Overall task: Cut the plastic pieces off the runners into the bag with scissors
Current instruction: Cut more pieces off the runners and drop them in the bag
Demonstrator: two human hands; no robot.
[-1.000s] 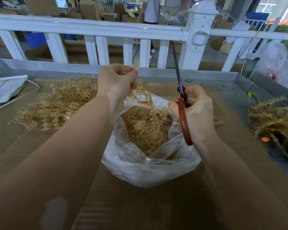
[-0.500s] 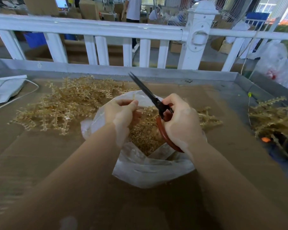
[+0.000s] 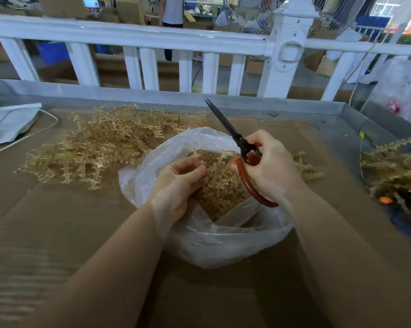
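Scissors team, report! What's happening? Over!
Right hand grips scissors, blades nearly shut. Left hand holds runner over bag. Nothing blocking.

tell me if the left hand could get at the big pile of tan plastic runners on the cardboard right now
Probably not at once: the left hand is pinching a tan plastic runner over the clear plastic bag. The pile of tan runners lies unobstructed beside it.

Bag [image 3: 223,245] centre; runner pile [image 3: 100,147] behind-left.

left hand [image 3: 178,183] grips runner [image 3: 220,165] over bag [image 3: 223,242] | right hand [image 3: 270,166] holds scissors [image 3: 233,133], blades nearly closed, pointing up-left | runner pile [image 3: 100,147] on surface [image 3: 58,221], left of bag
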